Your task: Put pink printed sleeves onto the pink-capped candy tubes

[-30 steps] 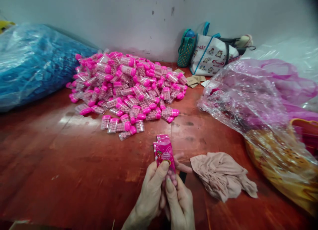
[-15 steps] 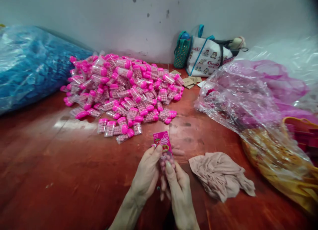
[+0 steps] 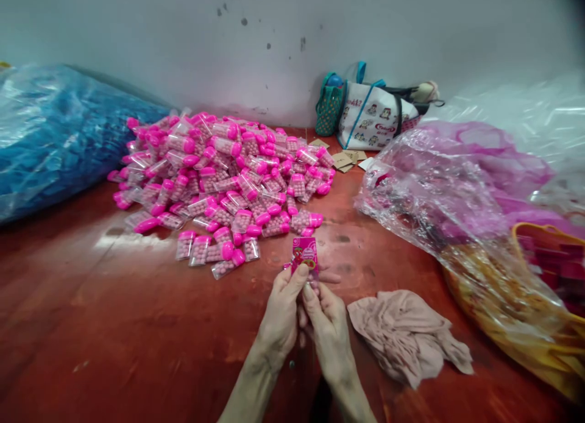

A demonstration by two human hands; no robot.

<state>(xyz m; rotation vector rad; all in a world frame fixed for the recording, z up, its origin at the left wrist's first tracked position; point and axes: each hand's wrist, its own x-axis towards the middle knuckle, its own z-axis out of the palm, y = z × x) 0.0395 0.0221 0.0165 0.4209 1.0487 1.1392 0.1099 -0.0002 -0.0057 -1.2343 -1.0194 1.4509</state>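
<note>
Between my two hands is a small clear candy box of pink round candies, with a bright pink printed label at its upper part. My left hand pinches it from the left, thumb across the label's lower edge. From the right, my right hand grips the lower end with thumb and fingers, hiding much of the candies. Beyond the hands lies a large heap of similar candy boxes with pink caps, most lying on their sides. Whether those carry labels is hard to make out.
A crumpled beige cloth lies right of my hands on the red surface. Further right are clear and pink plastic bags and a yellow bag holding dark pink pieces. A blue-filled bag bulges at left; a white tote stands by the wall.
The label now stands more upright, and my left thumb covers more of its lower part. My right hand has closed further over the candies. The view has tilted slightly upward.
</note>
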